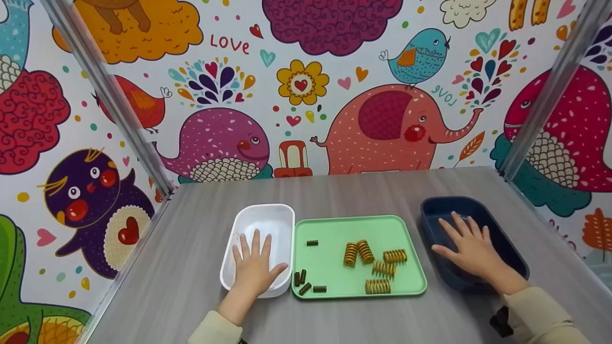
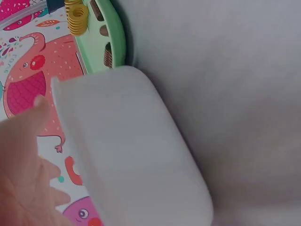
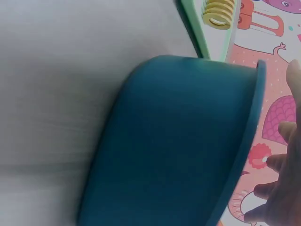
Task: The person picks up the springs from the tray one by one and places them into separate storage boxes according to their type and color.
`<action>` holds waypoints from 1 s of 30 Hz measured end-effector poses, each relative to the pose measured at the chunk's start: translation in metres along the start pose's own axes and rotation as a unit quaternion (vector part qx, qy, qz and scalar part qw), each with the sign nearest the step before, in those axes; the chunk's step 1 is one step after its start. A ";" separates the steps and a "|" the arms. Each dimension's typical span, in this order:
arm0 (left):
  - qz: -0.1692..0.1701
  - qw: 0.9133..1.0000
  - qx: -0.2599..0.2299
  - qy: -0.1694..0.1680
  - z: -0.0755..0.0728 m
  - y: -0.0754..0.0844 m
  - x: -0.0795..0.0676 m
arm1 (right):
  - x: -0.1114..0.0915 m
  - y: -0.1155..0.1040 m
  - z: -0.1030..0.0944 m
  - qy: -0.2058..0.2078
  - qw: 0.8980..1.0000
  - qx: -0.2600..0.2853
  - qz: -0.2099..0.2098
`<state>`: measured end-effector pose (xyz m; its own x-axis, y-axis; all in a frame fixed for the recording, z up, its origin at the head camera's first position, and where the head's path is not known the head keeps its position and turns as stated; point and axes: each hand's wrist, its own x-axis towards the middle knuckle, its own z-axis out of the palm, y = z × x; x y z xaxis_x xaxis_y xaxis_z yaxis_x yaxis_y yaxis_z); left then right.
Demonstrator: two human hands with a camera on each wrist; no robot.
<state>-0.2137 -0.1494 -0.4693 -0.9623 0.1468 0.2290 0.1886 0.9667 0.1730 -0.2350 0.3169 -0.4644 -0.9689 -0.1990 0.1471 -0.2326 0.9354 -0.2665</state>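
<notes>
My left hand [image 1: 254, 268] is spread with straight fingers over the white plastic box [image 1: 229, 248] and holds nothing. In the left wrist view that hand [image 2: 23, 165] appears above the rim of the box. Over the dark blue box [image 1: 430, 210], my right hand [image 1: 471, 251] also has its fingers spread, with nothing in it. The right wrist view shows its fingertips apart from the rim. Between the boxes lies a light green tray [image 1: 330, 229]. Several yellow coil springs [image 1: 377, 286] lie on its right half, and several small dark springs [image 1: 320, 289] on its left.
All three containers stand on a grey wood-grain table [image 1: 344, 196]. Behind it and at the sides are walls with a cartoon print [image 1: 301, 57]. Metal posts [image 1: 110, 95] rise at the back corners. The white box stands close against the tray's left edge.
</notes>
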 end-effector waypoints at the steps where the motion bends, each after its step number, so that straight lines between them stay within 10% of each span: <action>1: 0.003 1.000 0.002 0.012 0.000 0.003 0.000 | 0.001 -0.002 0.000 0.001 1.000 0.000 -0.001; 14: 0.167 0.986 0.014 0.024 0.014 0.065 -0.023 | 0.011 -0.046 0.004 0.035 0.997 0.046 -0.050; 24: 0.257 0.964 0.024 -0.061 0.041 0.088 -0.049 | 0.018 -0.067 0.033 0.169 0.968 0.023 -0.184; 30: 0.284 0.953 0.020 -0.101 0.055 0.089 -0.056 | 0.016 -0.070 0.048 0.141 0.968 0.008 -0.208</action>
<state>-0.1535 -0.0605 -0.5193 -0.7264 0.6820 0.0853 0.6864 0.7262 0.0394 -0.2385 0.2344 -0.4892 -0.7293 -0.4681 0.4990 -0.6015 0.7862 -0.1415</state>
